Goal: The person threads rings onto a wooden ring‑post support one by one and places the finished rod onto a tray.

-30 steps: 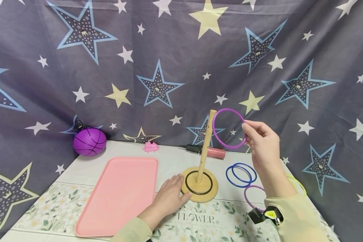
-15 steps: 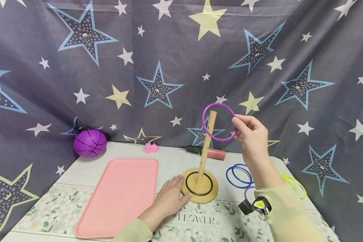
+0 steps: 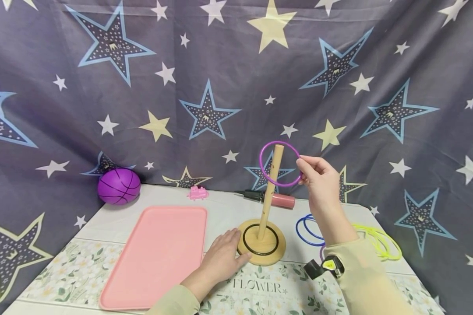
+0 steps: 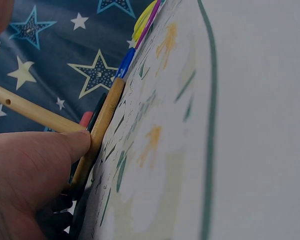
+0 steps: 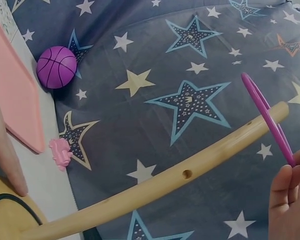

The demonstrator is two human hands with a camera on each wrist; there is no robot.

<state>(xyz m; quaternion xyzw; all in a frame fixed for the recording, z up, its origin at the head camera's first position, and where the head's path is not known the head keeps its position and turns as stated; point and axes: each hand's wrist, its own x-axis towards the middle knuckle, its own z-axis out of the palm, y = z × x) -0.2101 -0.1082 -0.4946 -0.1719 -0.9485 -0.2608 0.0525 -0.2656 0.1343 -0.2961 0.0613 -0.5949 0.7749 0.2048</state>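
A thin purple ring (image 5: 285,147) is pinched between thumb and fingers of my right hand (image 3: 322,181). In both the head and right wrist views the ring crosses the wooden post (image 3: 269,197) near its top, and the post's tip shows inside the ring. The post rises from a round wooden base (image 3: 280,253), with a black ring (image 3: 278,240) lying around its foot. My left hand (image 3: 222,256) rests at the base's left edge, fingers extended. In the left wrist view its thumb (image 4: 77,145) touches the base.
Blue rings (image 3: 298,234), a partly hidden purple ring and yellow-green rings (image 3: 378,240) lie at the right. A pink tray (image 3: 157,253) is on the left. Behind stand a purple ball (image 3: 119,186), a small pink toy (image 3: 198,193) and a pump (image 3: 282,201).
My right hand has carried the purple ring left, from beside the post to its top, and slightly down in the last half second. My left hand has stayed at the base.
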